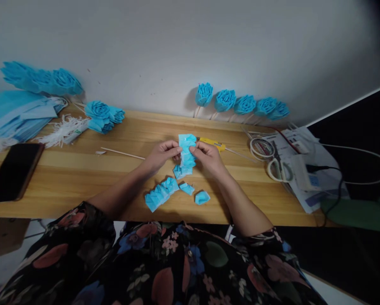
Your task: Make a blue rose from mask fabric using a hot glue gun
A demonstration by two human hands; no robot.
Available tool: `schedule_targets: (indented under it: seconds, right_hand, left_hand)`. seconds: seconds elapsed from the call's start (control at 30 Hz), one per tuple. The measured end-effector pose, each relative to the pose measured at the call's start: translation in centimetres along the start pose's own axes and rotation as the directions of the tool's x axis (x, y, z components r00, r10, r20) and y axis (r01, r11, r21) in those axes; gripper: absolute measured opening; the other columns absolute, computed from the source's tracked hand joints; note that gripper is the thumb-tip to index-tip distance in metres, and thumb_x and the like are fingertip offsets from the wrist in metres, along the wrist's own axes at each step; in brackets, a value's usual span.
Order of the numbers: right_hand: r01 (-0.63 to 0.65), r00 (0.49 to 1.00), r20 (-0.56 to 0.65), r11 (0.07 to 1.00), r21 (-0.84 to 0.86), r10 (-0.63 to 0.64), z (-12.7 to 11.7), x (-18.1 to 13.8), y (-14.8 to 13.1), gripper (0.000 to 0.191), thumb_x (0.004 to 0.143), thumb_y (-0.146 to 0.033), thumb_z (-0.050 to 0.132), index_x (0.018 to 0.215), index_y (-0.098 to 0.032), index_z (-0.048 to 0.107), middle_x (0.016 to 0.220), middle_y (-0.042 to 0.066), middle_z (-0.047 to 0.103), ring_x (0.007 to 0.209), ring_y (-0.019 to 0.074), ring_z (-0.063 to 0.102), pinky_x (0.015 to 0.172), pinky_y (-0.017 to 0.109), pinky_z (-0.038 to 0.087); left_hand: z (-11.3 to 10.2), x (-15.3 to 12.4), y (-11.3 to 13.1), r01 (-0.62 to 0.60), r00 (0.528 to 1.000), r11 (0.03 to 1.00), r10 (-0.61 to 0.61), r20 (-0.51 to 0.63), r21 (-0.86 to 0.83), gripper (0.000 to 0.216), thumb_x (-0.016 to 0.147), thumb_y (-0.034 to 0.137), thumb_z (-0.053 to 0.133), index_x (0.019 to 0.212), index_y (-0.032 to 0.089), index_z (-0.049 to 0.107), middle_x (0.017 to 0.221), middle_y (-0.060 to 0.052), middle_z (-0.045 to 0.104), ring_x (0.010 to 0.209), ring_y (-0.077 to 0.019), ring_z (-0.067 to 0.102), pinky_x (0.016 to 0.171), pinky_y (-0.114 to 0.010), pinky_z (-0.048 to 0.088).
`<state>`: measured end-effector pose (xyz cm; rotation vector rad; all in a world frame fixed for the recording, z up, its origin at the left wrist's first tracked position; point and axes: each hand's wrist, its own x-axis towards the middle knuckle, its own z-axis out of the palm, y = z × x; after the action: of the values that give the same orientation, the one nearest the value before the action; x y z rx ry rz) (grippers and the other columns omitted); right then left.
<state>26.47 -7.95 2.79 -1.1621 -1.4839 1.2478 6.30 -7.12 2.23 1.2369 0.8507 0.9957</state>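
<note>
Pinching blue strip (186,149) — both hands (164,155) (210,157)

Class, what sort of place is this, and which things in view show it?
Probably a small craft workspace, perhaps at home: blue flowers stand in a row by the wall, a folded blue strip is held over the wooden table, and scissors lie to the right.

I can't read any lettering from here. The label (218,145) on the yellow tool (208,141) and the printed papers (308,203) are too blurred.
</note>
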Motion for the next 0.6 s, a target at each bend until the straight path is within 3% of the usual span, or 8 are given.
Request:
schedule_targets:
  seconds: [0.2, 0.43, 0.6]
  right_hand:
    - [-0.032, 0.999, 0.036, 0.999, 0.042, 0.031, -0.29, 0.18, -0.61, 0.061, 0.078, -0.081, 0.071, 0.070, -0.022, 0.062, 0.070, -0.001, 0.053, 0.069, 0.0156, 0.047, 0.068, 0.030, 0.040]
    - [-0.027, 0.999, -0.022, 0.999, 0.018, 0.027, -0.06, 0.11, -0.52, 0.055, 0.075, -0.073, 0.079, 0.069, -0.021, 0.064, 0.065, -0.003, 0.052, 0.064, 0.0128, 0.043, 0.064, 0.028, 0.036]
    - [-0.015, 0.998, -0.064, 0.999, 0.033, 0.017, 0.03, 0.21, -0.48, 0.056, 0.074, -0.074, 0.079, 0.068, -0.021, 0.062, 0.063, -0.004, 0.050, 0.061, 0.0114, 0.040, 0.062, 0.027, 0.037]
  left_hand:
    - [-0.15, 0.21, -0.39, 0.011, 0.999, 0.998, -0.014, -0.052, -0.064, 0.042, 0.078, 0.055, 0.085, 0.070, 0.018, 0.065, 0.064, 0.000, 0.064, 0.062, -0.0119, 0.058, 0.066, -0.027, 0.048]
    - [0.06, 0.34, -0.48, 0.017, 0.999, 0.996, -0.021, -0.046, -0.093, 0.055, 0.082, 0.071, 0.076, 0.073, 0.018, 0.064, 0.065, -0.001, 0.065, 0.061, -0.0123, 0.060, 0.063, -0.027, 0.049]
    - [0.07, 0.16, -0.20, 0.033, 0.999, 0.999, -0.034, 0.010, 0.028, 0.042, 0.077, 0.056, 0.084, 0.076, 0.017, 0.067, 0.067, 0.001, 0.066, 0.063, -0.0120, 0.059, 0.067, -0.027, 0.049]
